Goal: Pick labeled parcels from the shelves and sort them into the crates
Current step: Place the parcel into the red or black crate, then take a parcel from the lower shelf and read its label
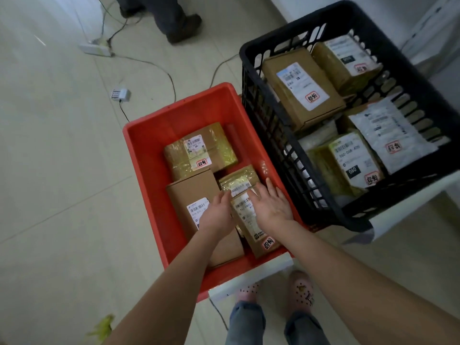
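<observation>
Head view: both hands reach into the red crate (149, 155), flanking a taped parcel (245, 215) near its right wall. The right hand (272, 206) lies on it, fingers straight. The left hand (219, 211) hides its own fingertips, so its grip is unclear. Both hands cover much of the label. The black crate (268, 135) is cut off at the right.

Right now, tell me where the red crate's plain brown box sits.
Head view: the plain brown box lies near-left in the red crate, partly under the left hand, in front of the tape-wrapped parcel, left of the long parcel.
</observation>
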Demonstrator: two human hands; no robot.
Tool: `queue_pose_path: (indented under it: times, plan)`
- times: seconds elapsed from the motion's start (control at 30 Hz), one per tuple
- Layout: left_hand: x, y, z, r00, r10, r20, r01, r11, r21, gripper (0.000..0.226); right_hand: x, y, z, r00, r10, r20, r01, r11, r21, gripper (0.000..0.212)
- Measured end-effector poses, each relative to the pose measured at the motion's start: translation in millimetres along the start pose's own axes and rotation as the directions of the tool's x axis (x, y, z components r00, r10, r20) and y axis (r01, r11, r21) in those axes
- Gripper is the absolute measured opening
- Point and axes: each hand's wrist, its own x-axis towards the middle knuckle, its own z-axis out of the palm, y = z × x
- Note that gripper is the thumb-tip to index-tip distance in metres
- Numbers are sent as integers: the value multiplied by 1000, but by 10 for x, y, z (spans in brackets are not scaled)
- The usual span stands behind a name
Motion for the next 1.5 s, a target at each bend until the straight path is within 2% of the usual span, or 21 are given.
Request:
queue_pose_path:
  times: [0.07, 0.17, 0.33, 0.4, 0.5, 0.63, 0.73, 0.93, 1.07, 1.23, 1.3, 1.37, 1.5]
  plan:
    - [-111, 72, -147, 999, 32, -17, -29, 989, 144, 84, -145, -1, -105, 999, 13, -31, -12, 999, 45, 72]
    - [-290, 261, -367, 995, 94, -27, -82, 948, 307, 91, -404, 18, -243, 995, 53, -88, -44, 994, 105, 76]
    - [-612, 750, -641, 957, 274, -91, -207, 870, 447, 88, -977, 189, -483, 967, 133, -216, -84, 971, 223, 67]
    - [-774, 1039, -651, 918, 383, -101, -290, 825, 485, 85, -1272, 357, -549, 940, 204, -273, -131, 956, 261, 64]
    - [-978, 1509, -580, 862, 505, -45, -404, 737, 542, 82, -1694, 667, -546, 887, 317, -335, -213, 926, 311, 59]
    - [-1244, 2227, -357, 781, 621, 66, -522, 591, 615, 81, -2382, 1191, -408, 824, 470, -315, -331, 852, 405, 58]
    - [-1490, 2788, -71, 741, 657, 140, -577, 515, 634, 83, -2929, 1617, -193, 770, 584, -258, -407, 760, 506, 58]
    - [-2203, 3899, 769, 637, 720, 273, -672, 346, 655, 81, -4158, 2381, 475, 621, 766, -164, -560, 581, 591, 57]
    - [-2886, 4621, 1484, 569, 747, 342, -688, 206, 695, 85, -5100, 2849, 1016, 521, 841, -146, -567, 469, 677, 59]
    - [-3765, 5547, 2419, 472, 784, 402, -762, 134, 633, 85, -6241, 3500, 1725, 382, 916, -119, -593, 342, 729, 58]
    - [-4034, 5845, 2766, 416, 798, 436, -775, 61, 629, 84, -6633, 3740, 1984, 322, 941, -100, -599, 285, 748, 59]
    - [-4262, 6075, 3070, 375, 796, 476, -775, -13, 632, 82, -6936, 3924, 2207, 282, 957, -72, -611, 237, 756, 58]
    - [-4547, 6497, 3644, 329, 778, 535, -787, -86, 611, 84, -7342, 4273, 2600, 224, 975, -10, -617, 150, 773, 58]
